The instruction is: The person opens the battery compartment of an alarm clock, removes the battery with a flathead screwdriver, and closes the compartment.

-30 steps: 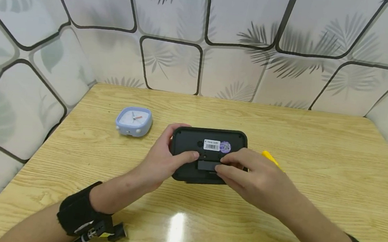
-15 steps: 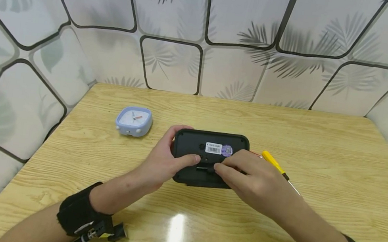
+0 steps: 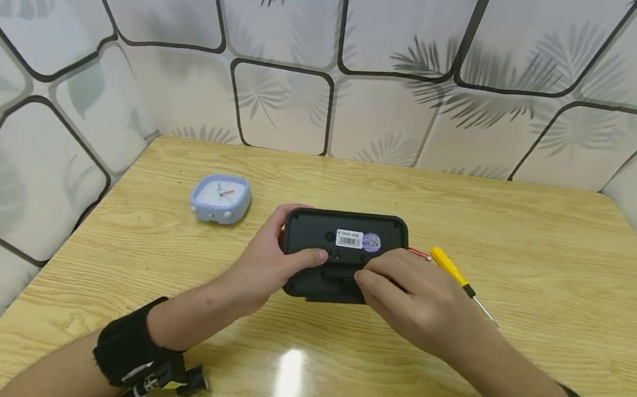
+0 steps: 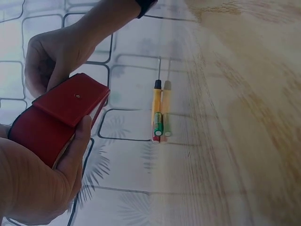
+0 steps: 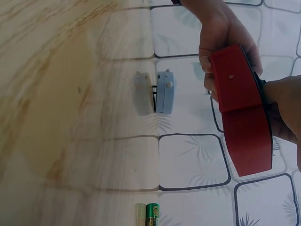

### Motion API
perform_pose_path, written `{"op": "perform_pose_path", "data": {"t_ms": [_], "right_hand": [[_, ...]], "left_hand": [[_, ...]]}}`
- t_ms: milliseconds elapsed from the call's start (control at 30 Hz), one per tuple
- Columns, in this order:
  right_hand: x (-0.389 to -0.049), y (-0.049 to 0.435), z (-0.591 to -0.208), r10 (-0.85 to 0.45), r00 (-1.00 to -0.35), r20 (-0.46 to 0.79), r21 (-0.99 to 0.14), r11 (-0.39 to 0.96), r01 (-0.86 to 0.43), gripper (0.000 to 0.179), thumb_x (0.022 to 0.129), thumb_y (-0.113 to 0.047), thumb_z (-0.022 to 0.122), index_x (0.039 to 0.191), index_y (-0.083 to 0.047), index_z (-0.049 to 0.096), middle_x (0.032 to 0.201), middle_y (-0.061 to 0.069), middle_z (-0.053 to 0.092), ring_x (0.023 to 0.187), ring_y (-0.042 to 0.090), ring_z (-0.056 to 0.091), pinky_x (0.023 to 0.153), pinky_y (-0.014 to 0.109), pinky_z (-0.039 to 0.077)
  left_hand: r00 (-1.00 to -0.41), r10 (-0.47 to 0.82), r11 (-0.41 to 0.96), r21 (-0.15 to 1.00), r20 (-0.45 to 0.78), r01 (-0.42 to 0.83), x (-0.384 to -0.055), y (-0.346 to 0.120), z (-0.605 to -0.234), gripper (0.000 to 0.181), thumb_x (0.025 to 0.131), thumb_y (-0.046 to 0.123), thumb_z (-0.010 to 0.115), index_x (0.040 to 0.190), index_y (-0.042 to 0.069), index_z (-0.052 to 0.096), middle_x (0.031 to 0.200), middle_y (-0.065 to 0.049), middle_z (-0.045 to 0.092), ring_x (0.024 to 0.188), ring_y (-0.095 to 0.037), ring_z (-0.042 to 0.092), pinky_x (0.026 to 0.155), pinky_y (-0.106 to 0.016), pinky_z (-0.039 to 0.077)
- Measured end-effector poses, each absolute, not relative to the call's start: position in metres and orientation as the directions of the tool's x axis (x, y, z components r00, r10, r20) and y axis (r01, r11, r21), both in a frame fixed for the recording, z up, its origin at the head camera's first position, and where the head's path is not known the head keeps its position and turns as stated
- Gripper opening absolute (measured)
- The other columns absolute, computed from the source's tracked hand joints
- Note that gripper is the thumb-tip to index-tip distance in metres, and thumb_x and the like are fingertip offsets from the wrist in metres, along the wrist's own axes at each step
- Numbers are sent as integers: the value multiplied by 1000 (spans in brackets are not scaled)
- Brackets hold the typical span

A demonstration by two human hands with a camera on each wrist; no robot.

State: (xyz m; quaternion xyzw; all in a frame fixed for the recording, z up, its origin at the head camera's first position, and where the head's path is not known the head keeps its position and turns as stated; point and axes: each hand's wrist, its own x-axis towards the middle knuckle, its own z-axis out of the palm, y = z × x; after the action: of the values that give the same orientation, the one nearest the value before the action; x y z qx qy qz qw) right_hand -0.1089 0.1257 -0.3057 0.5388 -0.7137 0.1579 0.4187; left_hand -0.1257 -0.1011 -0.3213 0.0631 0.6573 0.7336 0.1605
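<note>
My left hand [image 3: 261, 261] grips a boxy red device with a black back [image 3: 315, 224] by its left end, thumb on the back. That back carries a barcode label and a round purple sticker; the red body [image 4: 70, 103] shows in both wrist views. With bent fingers, my right hand [image 3: 419, 295] pinches a small black battery cover [image 5: 259, 81] at the lower middle of the back. The cover is mostly hidden behind the fingers. Right of the device lie a yellow screwdriver [image 3: 452, 267] and a thin red cylinder [image 3: 419, 254], partly hidden.
A light blue alarm clock [image 3: 221, 198] stands at the back left of the wooden table [image 3: 552, 271]. A green battery [image 4: 158, 124] lies beside the screwdriver in the left wrist view. Patterned panels [image 3: 282, 103] rise behind the table.
The battery cover, flat on the back a second ago, has tilted out under my right fingers. The device dipped slightly and came back up; my right hand shifted, exposing the screwdriver and red cylinder.
</note>
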Motion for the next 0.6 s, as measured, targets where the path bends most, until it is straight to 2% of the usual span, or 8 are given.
{"op": "perform_pose_path", "data": {"t_ms": [300, 600], "right_hand": [[-108, 125, -307, -652, -21, 758, 295, 371, -880, 19, 98, 1, 52, 89, 3, 68, 83, 9, 65, 70, 21, 60, 63, 28, 57], [-106, 126, -310, -662, -77, 746, 236, 371, -898, 23, 100, -2, 50, 89, -1, 70, 83, 6, 66, 73, 20, 62, 65, 29, 58]], "left_hand": [[-931, 350, -98, 985, -102, -145, -125, -101, -321, 66, 88, -4, 63, 143, 13, 33, 135, -20, 51, 104, -21, 66, 78, -33, 61], [-930, 356, -70, 990, -89, -122, -124, -103, -321, 69, 84, -6, 63, 143, 13, 34, 131, -21, 51, 102, -22, 66, 77, -35, 62]]}}
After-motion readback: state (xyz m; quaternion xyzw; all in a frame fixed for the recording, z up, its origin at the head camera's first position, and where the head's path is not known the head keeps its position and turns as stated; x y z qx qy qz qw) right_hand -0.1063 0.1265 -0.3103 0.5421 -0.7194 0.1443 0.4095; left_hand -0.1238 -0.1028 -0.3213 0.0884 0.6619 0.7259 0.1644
